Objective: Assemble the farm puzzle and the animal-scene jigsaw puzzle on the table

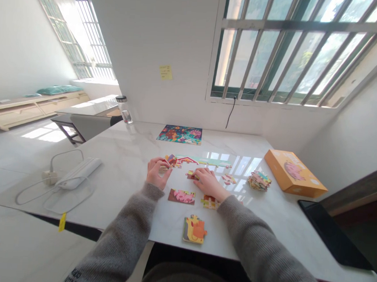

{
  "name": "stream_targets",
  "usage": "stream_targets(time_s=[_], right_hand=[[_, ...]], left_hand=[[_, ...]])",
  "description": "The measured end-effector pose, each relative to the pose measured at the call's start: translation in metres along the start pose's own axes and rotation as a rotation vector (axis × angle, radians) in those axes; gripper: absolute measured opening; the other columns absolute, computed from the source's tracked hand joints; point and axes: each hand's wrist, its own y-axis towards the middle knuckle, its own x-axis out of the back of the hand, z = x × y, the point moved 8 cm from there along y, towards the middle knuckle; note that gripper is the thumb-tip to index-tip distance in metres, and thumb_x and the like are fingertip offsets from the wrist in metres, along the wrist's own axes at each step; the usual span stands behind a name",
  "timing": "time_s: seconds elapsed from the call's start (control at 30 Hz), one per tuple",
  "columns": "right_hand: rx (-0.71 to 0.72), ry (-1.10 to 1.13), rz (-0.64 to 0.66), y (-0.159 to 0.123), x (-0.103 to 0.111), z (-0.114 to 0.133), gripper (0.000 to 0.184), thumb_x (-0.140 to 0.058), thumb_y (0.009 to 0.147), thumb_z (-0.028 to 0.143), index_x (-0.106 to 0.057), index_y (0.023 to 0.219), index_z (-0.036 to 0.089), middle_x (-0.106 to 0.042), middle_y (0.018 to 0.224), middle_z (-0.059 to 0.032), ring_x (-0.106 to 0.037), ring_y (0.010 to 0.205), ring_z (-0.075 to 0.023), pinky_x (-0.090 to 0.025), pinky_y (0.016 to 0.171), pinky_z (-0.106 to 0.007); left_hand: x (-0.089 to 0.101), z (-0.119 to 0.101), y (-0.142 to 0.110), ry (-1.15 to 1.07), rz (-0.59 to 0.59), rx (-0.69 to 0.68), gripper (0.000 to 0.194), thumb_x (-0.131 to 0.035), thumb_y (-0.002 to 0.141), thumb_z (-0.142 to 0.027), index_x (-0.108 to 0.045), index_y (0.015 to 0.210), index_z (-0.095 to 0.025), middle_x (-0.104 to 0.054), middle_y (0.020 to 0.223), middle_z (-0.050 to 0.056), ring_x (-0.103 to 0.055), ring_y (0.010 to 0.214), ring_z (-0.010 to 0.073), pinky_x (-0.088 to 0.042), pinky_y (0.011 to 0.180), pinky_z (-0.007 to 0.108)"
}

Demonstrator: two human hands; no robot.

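Observation:
My left hand point(156, 173) is closed in a pinch around jigsaw puzzle pieces point(165, 168), partly hidden by the fingers. Just beyond it lies a joined strip of puzzle point(203, 161) with a red barn and pale green and blue parts. My right hand point(207, 181) has its fingertips closed on a small brown and yellow-green puzzle piece point(190, 174) on the table. Nearer me are a joined pink pig section point(182, 196), a fence section point(209, 202) partly under the right sleeve, and a yellow and orange stack of pieces point(194, 229). A loose pink-and-white piece point(228, 179) lies right of the hand.
A pile of puzzle pieces point(259, 180) sits beside an orange box point(294, 172). A dark tablet point(332, 235) lies at the right edge. A colourful picture sheet point(180, 134) and a bottle point(124, 110) are at the back. A power strip point(79, 173) with cables lies left.

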Motion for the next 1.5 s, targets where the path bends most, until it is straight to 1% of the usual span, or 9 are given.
stream_targets(time_s=[0.23,0.5,0.6,0.8,1.0,1.23,1.33,1.4,1.5], right_hand=[[0.002,-0.009,0.038,-0.015,0.012,-0.01,0.01,-0.058,0.094,0.019,-0.063,0.103,0.019,-0.063,0.114,-0.0081,-0.051,0.11,-0.0241,-0.038,0.095,-0.038],[-0.04,-0.047,0.074,-0.036,0.027,-0.017,0.015,-0.057,0.087,0.011,-0.064,0.096,0.02,-0.064,0.108,-0.0065,-0.053,0.107,-0.025,-0.039,0.096,-0.041],[0.01,-0.007,-0.032,-0.035,0.032,-0.008,0.015,-0.059,0.09,0.017,-0.063,0.104,0.02,-0.064,0.115,-0.0081,-0.052,0.11,-0.0268,-0.04,0.097,-0.044],[0.174,0.204,-0.174,-0.034,0.037,0.027,0.038,-0.064,0.093,0.029,-0.052,0.129,0.024,-0.054,0.137,-0.0117,-0.049,0.124,-0.0271,-0.043,0.103,-0.046],[0.204,0.244,-0.174,-0.034,0.038,0.036,0.021,-0.061,0.096,0.026,-0.058,0.117,0.023,-0.063,0.118,-0.0089,-0.056,0.112,-0.0238,-0.045,0.097,-0.042],[0.192,0.192,-0.145,-0.034,0.037,0.035,0.027,-0.066,0.092,0.029,-0.061,0.118,0.023,-0.063,0.114,-0.0088,-0.057,0.109,-0.0239,-0.042,0.097,-0.04],[0.167,0.204,-0.135,-0.034,0.035,0.033,0.026,-0.064,0.094,0.029,-0.062,0.12,0.024,-0.062,0.114,-0.0086,-0.058,0.107,-0.0227,-0.042,0.096,-0.039],[0.148,0.209,-0.139,-0.033,0.034,0.029,0.027,-0.065,0.093,0.028,-0.062,0.12,0.025,-0.061,0.114,-0.008,-0.058,0.107,-0.022,-0.043,0.096,-0.038],[0.119,0.2,-0.147,-0.03,0.031,0.021,0.025,-0.067,0.092,0.025,-0.064,0.117,0.024,-0.061,0.112,-0.0067,-0.057,0.107,-0.0213,-0.043,0.095,-0.036]], left_hand=[[-0.02,-0.001,-0.006,-0.033,0.203,-0.054,0.004,-0.067,0.084,-0.022,-0.064,0.084,-0.021,-0.063,0.113,0.007,-0.057,0.111,0.0252,-0.043,0.103,0.047],[-0.037,-0.008,-0.016,-0.079,0.413,-0.069,0.003,-0.067,0.084,-0.02,-0.065,0.083,-0.021,-0.065,0.121,0.007,-0.056,0.116,0.0265,-0.039,0.108,0.049],[-0.04,-0.009,-0.018,-0.091,0.456,-0.069,0.003,-0.067,0.083,-0.019,-0.065,0.084,-0.021,-0.065,0.121,0.007,-0.057,0.116,0.0269,-0.038,0.108,0.049],[-0.048,-0.015,-0.024,-0.164,0.528,-0.113,0.006,-0.068,0.081,-0.017,-0.064,0.083,-0.021,-0.066,0.119,0.007,-0.058,0.115,0.0269,-0.04,0.105,0.046],[-0.054,-0.026,-0.029,-0.307,0.598,-0.114,0.005,-0.066,0.083,-0.016,-0.063,0.082,-0.02,-0.063,0.117,0.009,-0.059,0.115,0.0243,-0.045,0.104,0.042],[-0.057,-0.034,-0.031,-0.347,0.616,-0.078,0.005,-0.065,0.083,-0.017,-0.062,0.08,-0.02,-0.063,0.114,0.009,-0.062,0.11,0.0224,-0.049,0.102,0.04],[-0.058,-0.03,-0.032,-0.288,0.617,-0.102,0.012,-0.063,0.082,-0.016,-0.064,0.093,-0.021,-0.064,0.12,0.01,-0.061,0.116,0.0246,-0.048,0.104,0.044],[-0.052,-0.021,-0.028,-0.191,0.56,-0.122,0.022,-0.062,0.081,-0.016,-0.065,0.103,-0.022,-0.065,0.121,0.01,-0.059,0.118,0.0265,-0.047,0.105,0.046],[-0.034,0.0,-0.016,-0.026,0.389,-0.106,0.022,-0.056,0.084,-0.016,-0.067,0.103,-0.021,-0.07,0.108,0.008,-0.063,0.107,0.0263,-0.048,0.1,0.046]])
